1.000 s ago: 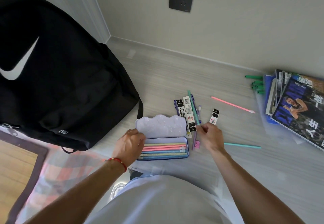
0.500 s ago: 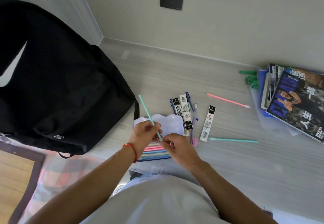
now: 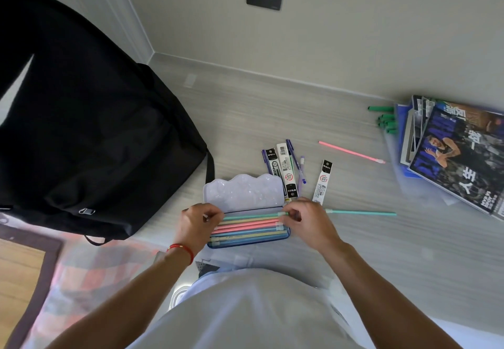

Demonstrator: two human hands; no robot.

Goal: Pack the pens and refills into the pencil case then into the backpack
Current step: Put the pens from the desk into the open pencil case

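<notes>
Two hands met over the open pencil case [image 3: 246, 235]: the left hand [image 3: 197, 223] and the right hand [image 3: 305, 220] each pinched one end of a slim mint-green pen [image 3: 251, 215], a narrow grip with fingers curled, holding it level along the tray's far edge. Just under that grip, several thin pastel pens, pink, yellow and blue, lay side by side in the shallow blue tray. Behind the grip the case's lid [image 3: 242, 191] stood open, a glossy pale lilac shell with a wavy scalloped rim.

Beyond the lid, close to the right-hand grip, flat refill packets [image 3: 286, 172] with black-and-white printed labels lay bunched with a purple pen [image 3: 302, 170]; a single packet [image 3: 323, 182] lay apart, just past the right knuckles. Out to the right of the grip a second mint pen [image 3: 362, 213] rested on the pale, wood-grained desk [image 3: 272, 119], and farther off a pink pen [image 3: 351, 152] lay slanted. Green pen caps [image 3: 384, 120] sat beside a fanned stack of glossy magazines [image 3: 458, 152] well to the right.

Left of the grip, the soft black fabric backpack [image 3: 90, 130] slumped on the desk, near the case but not touching it, as far as could be told. A red string bracelet [image 3: 182, 250] circled the left wrist.
</notes>
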